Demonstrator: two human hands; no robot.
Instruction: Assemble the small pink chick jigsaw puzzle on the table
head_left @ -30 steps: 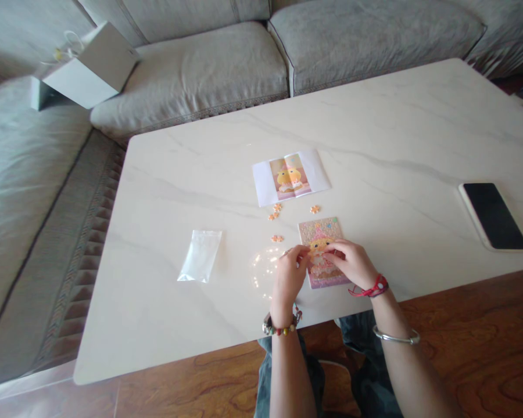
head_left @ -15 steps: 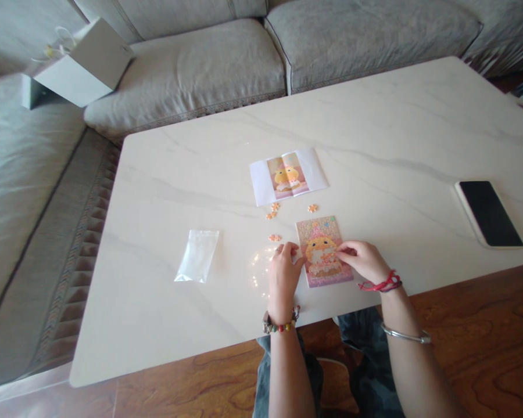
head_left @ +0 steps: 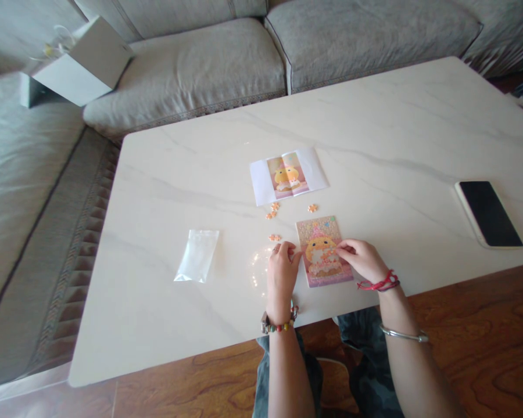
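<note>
A small pink jigsaw puzzle point(head_left: 320, 235) with a yellow chick picture lies near the front edge of the white marble table point(head_left: 375, 133). My left hand point(head_left: 281, 273) rests at the puzzle's left edge, fingers curled against it. My right hand point(head_left: 361, 259) is on the puzzle's right side, fingertips pinched and pressing on its middle. Three loose orange pieces point(head_left: 275, 237) point(head_left: 272, 210) point(head_left: 312, 208) lie just beyond the puzzle. A printed reference picture point(head_left: 288, 175) of the chick sits farther back.
An empty clear plastic bag point(head_left: 197, 262) lies to the left of my hands. A black phone point(head_left: 488, 213) lies at the table's right side. A grey sofa point(head_left: 226, 52) wraps behind and left of the table, with a white box point(head_left: 85, 64) on it.
Both hands have drawn apart from the puzzle's middle toward its side edges, uncovering the chick picture. Since half a second ago, they have barely shifted.
</note>
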